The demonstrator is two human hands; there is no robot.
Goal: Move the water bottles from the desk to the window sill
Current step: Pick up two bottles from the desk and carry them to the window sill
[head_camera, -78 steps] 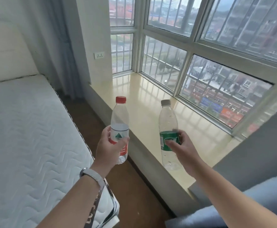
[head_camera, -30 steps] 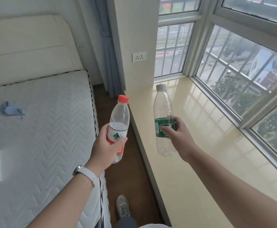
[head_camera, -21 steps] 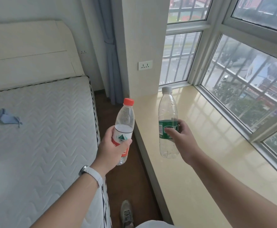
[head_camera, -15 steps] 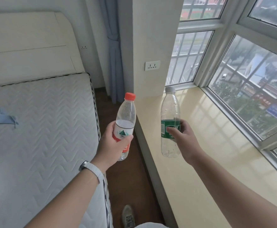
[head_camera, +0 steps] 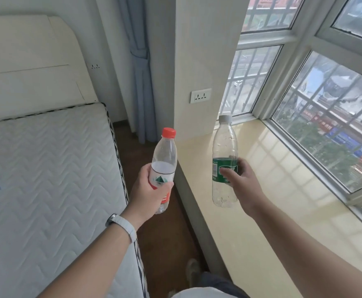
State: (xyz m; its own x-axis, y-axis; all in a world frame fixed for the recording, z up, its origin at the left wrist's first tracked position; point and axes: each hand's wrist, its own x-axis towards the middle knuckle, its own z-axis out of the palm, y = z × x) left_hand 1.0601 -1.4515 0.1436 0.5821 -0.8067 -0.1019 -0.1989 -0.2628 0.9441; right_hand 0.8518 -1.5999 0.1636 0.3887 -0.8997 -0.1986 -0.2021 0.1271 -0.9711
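Observation:
My left hand [head_camera: 148,191] grips a clear bottle with a red cap [head_camera: 164,154] and a white-and-red label, held upright over the brown floor strip just left of the sill's edge. My right hand [head_camera: 241,181] holds a taller clear bottle with a grey cap [head_camera: 224,145] and a green label, upright above the cream window sill [head_camera: 272,190]. Whether its base touches the sill I cannot tell. Both bottles look nearly empty.
A white quilted mattress [head_camera: 46,179] with a cream headboard fills the left. A narrow brown floor strip [head_camera: 154,233] runs between bed and sill. A wall pillar with a socket [head_camera: 200,95] ends the sill; barred windows [head_camera: 326,125] line its right side. A blue curtain [head_camera: 142,82] hangs behind.
The view has swung left along the sill towards the pillar end. Both hands still hold their bottles side by side, now nearer the pillar, the green-label one over the sill.

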